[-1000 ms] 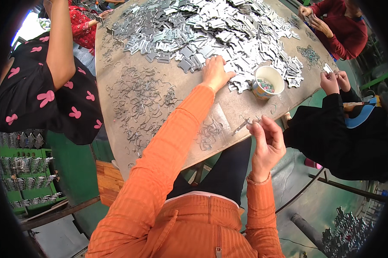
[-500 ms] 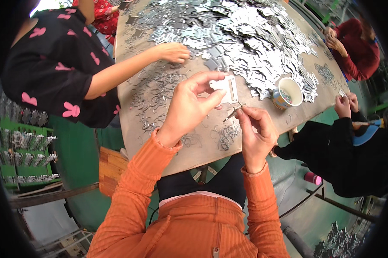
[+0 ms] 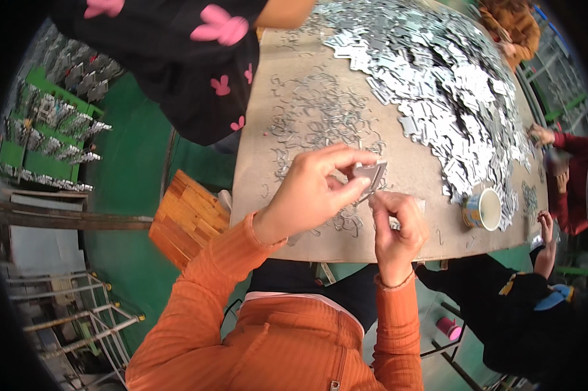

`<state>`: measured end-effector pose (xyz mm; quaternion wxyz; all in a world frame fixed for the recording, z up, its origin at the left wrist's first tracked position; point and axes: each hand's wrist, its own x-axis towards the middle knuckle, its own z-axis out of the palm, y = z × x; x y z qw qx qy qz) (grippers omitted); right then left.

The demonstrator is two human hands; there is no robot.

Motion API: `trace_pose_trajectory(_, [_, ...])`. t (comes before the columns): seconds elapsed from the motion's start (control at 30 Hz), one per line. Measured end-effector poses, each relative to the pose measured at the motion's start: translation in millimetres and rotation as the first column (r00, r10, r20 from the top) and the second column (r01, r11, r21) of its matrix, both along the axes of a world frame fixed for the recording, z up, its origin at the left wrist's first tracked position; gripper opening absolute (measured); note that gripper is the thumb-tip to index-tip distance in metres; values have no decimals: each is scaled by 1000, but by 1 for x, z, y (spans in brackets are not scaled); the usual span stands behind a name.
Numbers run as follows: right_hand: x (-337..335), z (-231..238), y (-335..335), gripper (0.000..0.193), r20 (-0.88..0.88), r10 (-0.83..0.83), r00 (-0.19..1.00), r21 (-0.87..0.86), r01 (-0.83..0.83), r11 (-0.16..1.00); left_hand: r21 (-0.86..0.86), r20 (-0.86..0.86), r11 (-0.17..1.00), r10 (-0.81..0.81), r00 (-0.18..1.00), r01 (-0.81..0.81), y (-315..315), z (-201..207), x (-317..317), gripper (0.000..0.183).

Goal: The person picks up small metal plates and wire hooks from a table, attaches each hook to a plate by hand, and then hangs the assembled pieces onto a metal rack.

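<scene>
Between thumb and fingers, my left hand [image 3: 317,189] pinches a small flat metal plate [image 3: 372,172], now tilted so its face shows less. My right hand [image 3: 398,231] is closed at the plate's lower end, thumb against forefinger. A thin metal piece shows at those fingertips, too small and blurred to name. Both hands are above the near side of the table [image 3: 255,195]. Bent wire pieces [image 3: 323,111] lie scattered beyond and beside my left hand.
A large heap of metal plates [image 3: 450,98] covers the table's far and right side. A cup [image 3: 472,212] stands at the heap's near right edge. A co-worker in a black rabbit-print top [image 3: 170,58] is close on the left; others work along the right. A wooden stool [image 3: 186,218] is at lower left.
My view has swung, so the table sits further right. The plate has tilted from face-on, and my right fingertips are closer to it. The left co-worker's hand has left view.
</scene>
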<state>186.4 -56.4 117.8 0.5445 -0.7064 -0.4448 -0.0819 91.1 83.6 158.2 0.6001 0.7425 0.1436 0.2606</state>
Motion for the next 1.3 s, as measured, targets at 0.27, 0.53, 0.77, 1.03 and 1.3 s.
trace_pose_trajectory(0.27, [-19, 2, 48, 11, -221, 386, 896, -66, -409, 910, 151, 50, 964, 215, 975, -221, 18, -6, -58, 28])
trace_pose_trajectory(0.53, [44, -68, 174, 8, -172, 372, 912, -335, -410, 848, 141, -29, 909, 399, 916, -392, 35, 17, -112, 29])
trace_pose_trajectory(0.77, [49, -77, 243, 13, -109, 308, 945, -694, -295, 657, 74, 9, 877, 476, 879, -476, 41, 9, -131, 26])
trace_pose_trajectory(1.03, [43, -58, 239, 13, 67, 496, 866, -898, -164, 408, 94, 63, 878, 465, 883, -469, 43, 6, -142, 20])
trace_pose_trajectory(1.3, [-9, -80, 240, 15, 179, 356, 917, -814, -65, 577, 126, 77, 883, 446, 892, -452, 35, 5, -149, 20])
